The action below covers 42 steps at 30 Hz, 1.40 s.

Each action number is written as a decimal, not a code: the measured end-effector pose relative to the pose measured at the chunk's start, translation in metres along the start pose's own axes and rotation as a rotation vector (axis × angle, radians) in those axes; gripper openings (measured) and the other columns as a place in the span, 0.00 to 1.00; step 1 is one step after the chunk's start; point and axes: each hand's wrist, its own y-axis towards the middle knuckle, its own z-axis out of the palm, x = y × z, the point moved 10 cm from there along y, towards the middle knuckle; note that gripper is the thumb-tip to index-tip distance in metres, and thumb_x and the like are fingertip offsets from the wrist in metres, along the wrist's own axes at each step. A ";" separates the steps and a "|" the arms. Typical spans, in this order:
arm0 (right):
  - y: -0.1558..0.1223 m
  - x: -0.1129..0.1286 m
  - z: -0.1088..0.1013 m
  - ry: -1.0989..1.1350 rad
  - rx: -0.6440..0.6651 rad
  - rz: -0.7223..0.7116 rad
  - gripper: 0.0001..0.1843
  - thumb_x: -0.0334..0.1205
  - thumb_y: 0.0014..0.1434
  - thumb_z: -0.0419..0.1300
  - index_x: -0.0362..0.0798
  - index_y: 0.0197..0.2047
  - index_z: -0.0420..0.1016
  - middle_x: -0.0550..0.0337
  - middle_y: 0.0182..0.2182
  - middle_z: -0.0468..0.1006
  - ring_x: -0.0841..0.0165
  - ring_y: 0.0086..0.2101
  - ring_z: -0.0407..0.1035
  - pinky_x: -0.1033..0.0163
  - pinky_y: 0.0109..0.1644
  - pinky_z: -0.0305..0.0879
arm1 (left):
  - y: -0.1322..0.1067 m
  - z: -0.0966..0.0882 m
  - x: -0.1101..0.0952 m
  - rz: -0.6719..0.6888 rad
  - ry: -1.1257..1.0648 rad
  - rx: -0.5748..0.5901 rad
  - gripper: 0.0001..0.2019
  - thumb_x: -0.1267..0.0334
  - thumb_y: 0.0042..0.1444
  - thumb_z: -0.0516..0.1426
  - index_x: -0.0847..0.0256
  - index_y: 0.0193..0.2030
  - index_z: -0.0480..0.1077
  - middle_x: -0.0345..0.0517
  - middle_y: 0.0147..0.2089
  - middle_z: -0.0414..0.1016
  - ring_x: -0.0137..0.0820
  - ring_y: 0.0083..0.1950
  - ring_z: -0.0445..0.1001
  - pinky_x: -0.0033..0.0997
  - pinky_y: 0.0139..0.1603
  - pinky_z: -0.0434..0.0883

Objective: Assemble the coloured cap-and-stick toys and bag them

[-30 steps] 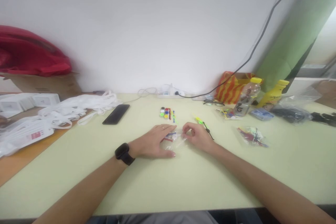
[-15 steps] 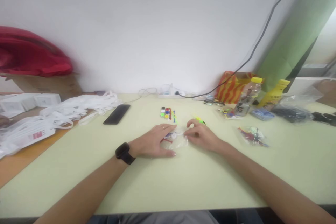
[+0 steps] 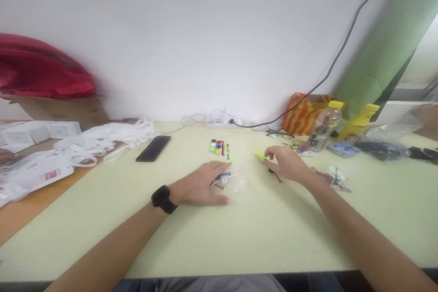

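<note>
My left hand (image 3: 201, 183) lies on the table with its thumb and fingers spread, a ring and a dark watch on that arm. Between thumb and fingers is a clear plastic bag (image 3: 239, 184) with small blue, white and red plastic pieces (image 3: 224, 179) by it. My right hand (image 3: 285, 163) hovers to the right, thumb and index finger apart and its other fingers curled. Just left of its fingertips is a yellow-green piece (image 3: 260, 156). A thin black piece (image 3: 274, 175) lies below the thumb. Beyond my left hand sit several coloured discs (image 3: 215, 146) and short sticks (image 3: 227, 151).
A black phone (image 3: 153, 148) and white straps (image 3: 116, 139) are to the left. On the right are a bagged set of pieces (image 3: 337, 177), a clear bottle (image 3: 323, 127), a yellow bottle (image 3: 357, 125) and glasses (image 3: 280, 135). A power strip (image 3: 219, 121) stands by the wall.
My right hand has moved right, away from the plastic bag, to beside the yellow-green piece. The thin black piece now shows below it. My left hand has stayed in place.
</note>
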 end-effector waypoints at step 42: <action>-0.016 0.054 0.047 0.851 0.434 0.021 0.15 0.47 0.61 0.66 0.46 0.44 0.87 0.52 0.41 0.85 0.64 0.36 0.74 0.62 0.39 0.68 | 0.002 0.001 -0.008 0.032 0.035 -0.022 0.48 0.36 0.58 0.63 0.49 0.79 0.48 0.54 0.74 0.59 0.56 0.74 0.57 0.57 0.73 0.59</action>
